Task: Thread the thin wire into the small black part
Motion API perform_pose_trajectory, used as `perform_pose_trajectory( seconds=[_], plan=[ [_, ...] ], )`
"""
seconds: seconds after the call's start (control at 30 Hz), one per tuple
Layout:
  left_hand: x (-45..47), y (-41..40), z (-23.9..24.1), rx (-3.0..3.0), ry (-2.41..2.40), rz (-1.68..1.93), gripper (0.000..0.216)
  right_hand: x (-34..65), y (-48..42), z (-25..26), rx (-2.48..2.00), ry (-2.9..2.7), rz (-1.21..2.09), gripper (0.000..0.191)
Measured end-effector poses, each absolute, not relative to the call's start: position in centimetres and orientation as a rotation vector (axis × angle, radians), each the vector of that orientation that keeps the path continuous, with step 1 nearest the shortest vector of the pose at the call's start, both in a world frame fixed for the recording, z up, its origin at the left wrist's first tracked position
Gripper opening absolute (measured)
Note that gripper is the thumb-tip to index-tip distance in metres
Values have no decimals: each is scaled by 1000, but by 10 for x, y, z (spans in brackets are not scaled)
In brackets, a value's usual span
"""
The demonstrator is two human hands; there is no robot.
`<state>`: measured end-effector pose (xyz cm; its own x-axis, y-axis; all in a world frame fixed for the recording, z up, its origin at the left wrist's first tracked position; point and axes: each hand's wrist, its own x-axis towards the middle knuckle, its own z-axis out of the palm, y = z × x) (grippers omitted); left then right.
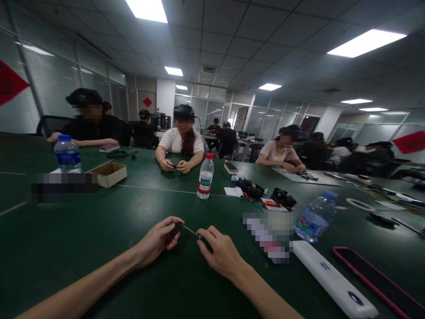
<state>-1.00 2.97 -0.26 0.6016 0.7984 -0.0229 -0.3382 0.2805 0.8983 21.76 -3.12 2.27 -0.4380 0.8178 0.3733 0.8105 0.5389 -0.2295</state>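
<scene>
My left hand (pixel 161 239) rests on the green table (pixel 99 230), fingers curled around a small black object (pixel 176 229). My right hand (pixel 222 254) lies just to its right, fingers closed on another small dark piece (pixel 204 241). A thin wire or rod (pixel 190 230) runs between the two hands. What exactly the pieces are is too small to tell.
A red-capped water bottle (pixel 206 176) stands beyond my hands. At the right are a lying blue-capped bottle (pixel 315 217), a white power bank (pixel 334 279) and a pink-edged phone (pixel 378 281). A cardboard box (pixel 109 173) and another bottle (pixel 67 154) stand left. Several people sit around the table.
</scene>
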Motion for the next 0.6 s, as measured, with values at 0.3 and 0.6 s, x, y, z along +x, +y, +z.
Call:
perform_pose_trajectory(
  seconds=[0.3,0.6],
  plan=[
    [-12,30,-4,1102,599,833,30,218,-33,23,-1311,-2333,10,25],
    [-10,26,0,1212,663,826,36,217,-35,24,-1340,-2301,-68,26]
  ],
)
